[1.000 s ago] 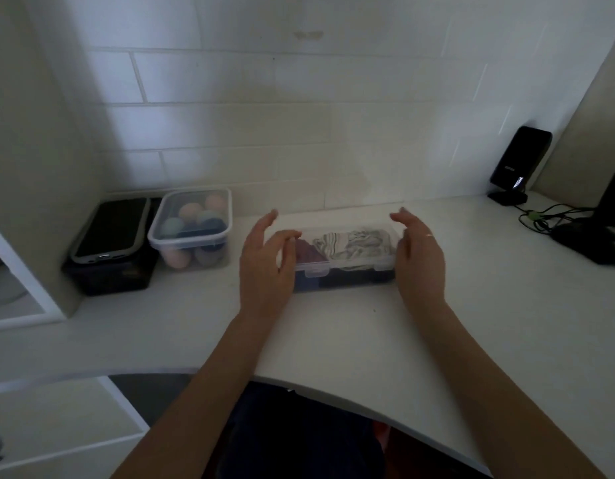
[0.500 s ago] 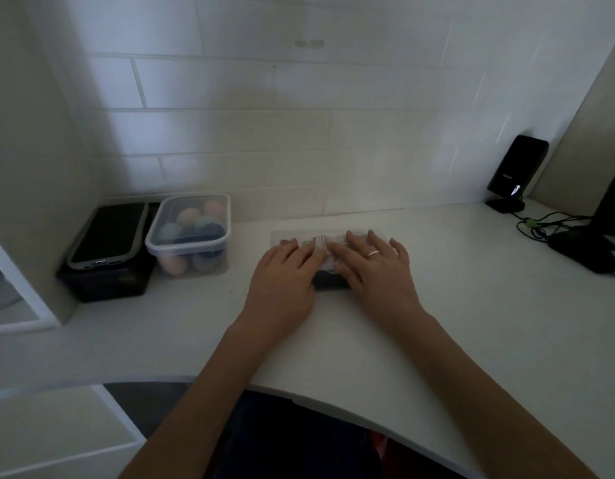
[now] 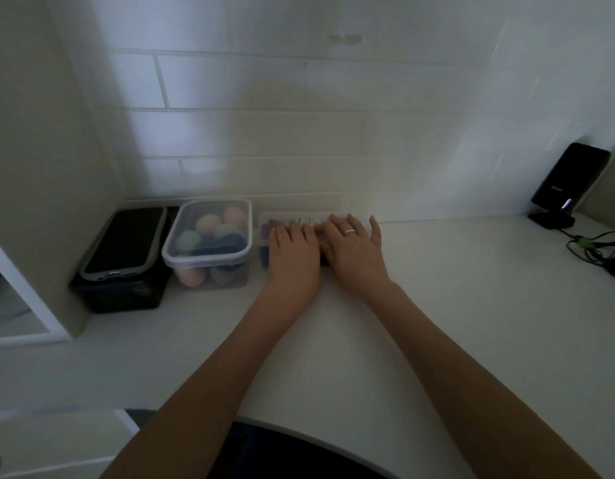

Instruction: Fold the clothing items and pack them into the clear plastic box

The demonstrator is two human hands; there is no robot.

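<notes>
The clear plastic box [image 3: 264,236] sits on the white counter [image 3: 437,305] at the foot of the tiled wall [image 3: 299,133], just beside a second lidded clear tub [image 3: 206,236] on its left. It is shallow and see-through, with a lid on top; through the plastic show folded clothing items [image 3: 270,225], a maroon piece at the left end and a pale striped one near the middle, though most of the box is hidden under the hands. The left hand [image 3: 294,252] lies palm down on the lid, fingers straight and close together, gripping nothing. The right hand [image 3: 354,252], a ring on one finger, also lies flat on the lid with its fingers spread, holding nothing; the two hands touch side by side. There are two clear containers in all. The tub holds about seven soft rounded items in peach, teal and dark blue. One dark phone [image 3: 126,242] rests on one black box [image 3: 123,292] at the far left. One black device on a stand [image 3: 568,188] is at the far right, with a tangle of cables [image 3: 596,247] beside it.
</notes>
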